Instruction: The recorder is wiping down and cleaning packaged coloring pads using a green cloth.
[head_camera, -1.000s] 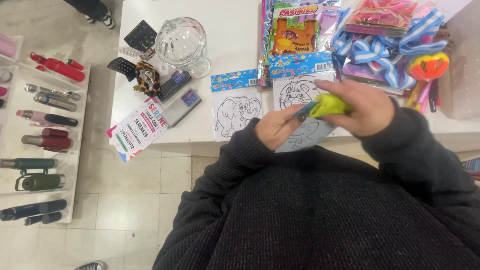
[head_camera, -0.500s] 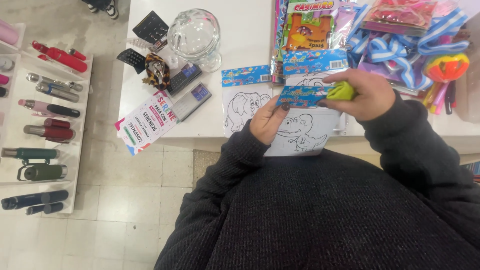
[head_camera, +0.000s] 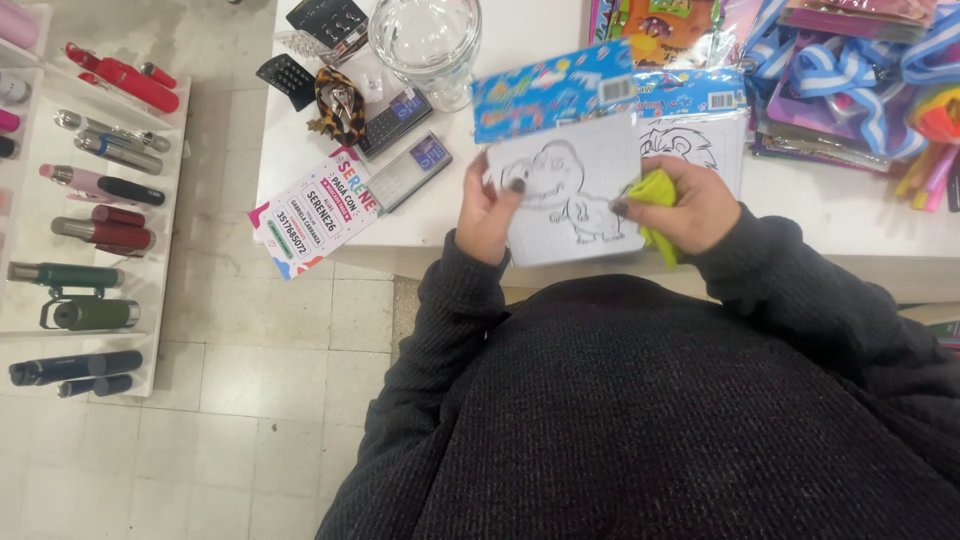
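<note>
Item: flat colouring pack (head_camera: 575, 190), a white card printed with a black outline cartoon animal, sleeved in clear film under a blue printed header strip. It is held just above the near edge of the white counter (head_camera: 860, 215), tilted toward the wearer. Left hand (head_camera: 487, 215) pinches the card's left edge, thumb on the face and fingers behind, closed on it. Right hand (head_camera: 680, 205) grips the right edge while also clutching a bunched yellow-green cloth (head_camera: 655, 200), soft and crumpled, pressed against the card. Handling judgement: light, thin and fairly stiff, though likely to bow if taken by one corner; the film looks glossy and slippery, so an edge pinch on both sides suits it best. Directly behind the grip lies a second pack of the same kind (head_camera: 700, 140). Beyond the left hand: a clear glass jar (head_camera: 425, 40), a leopard-print hair claw (head_camera: 338, 105), small dark calculators (head_camera: 395, 120), and a printed payment card (head_camera: 315, 215) overhanging the counter edge. Beyond the right hand: blue-and-white ribbon bows (head_camera: 830, 70) on bagged goods. Far left of the grip, a white shelf unit (head_camera: 160, 250) carries cylindrical bottles (head_camera: 95, 235) lying flat.
</note>
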